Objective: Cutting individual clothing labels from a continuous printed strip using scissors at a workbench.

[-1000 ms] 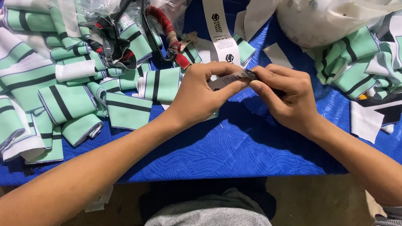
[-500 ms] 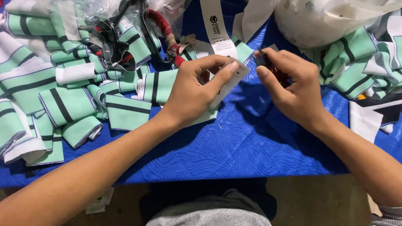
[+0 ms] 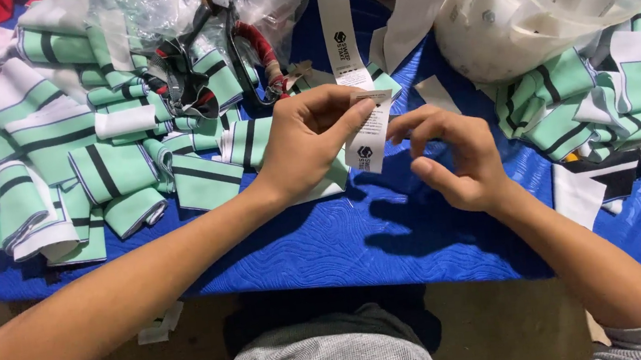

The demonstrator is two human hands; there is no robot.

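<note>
— While your left hand (image 3: 305, 146) pinches the white label strip (image 3: 368, 131) between thumb and forefinger, where does it hang?

— Over the blue cloth (image 3: 327, 243), beside the green striped cuffs (image 3: 105, 171). Your right hand (image 3: 453, 158) hovers just beside it, fingers loosely curled, gripping nothing.

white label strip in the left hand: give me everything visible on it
The white label strip is a long, narrow band, woven or printed by its look, with small dark marks repeated along it. It runs from the top edge of the picture down over the blue cloth, its lower end hanging free. The left hand pinches it near that end between thumb and fingers. The right hand is open just beside it, seemingly not touching.
</note>
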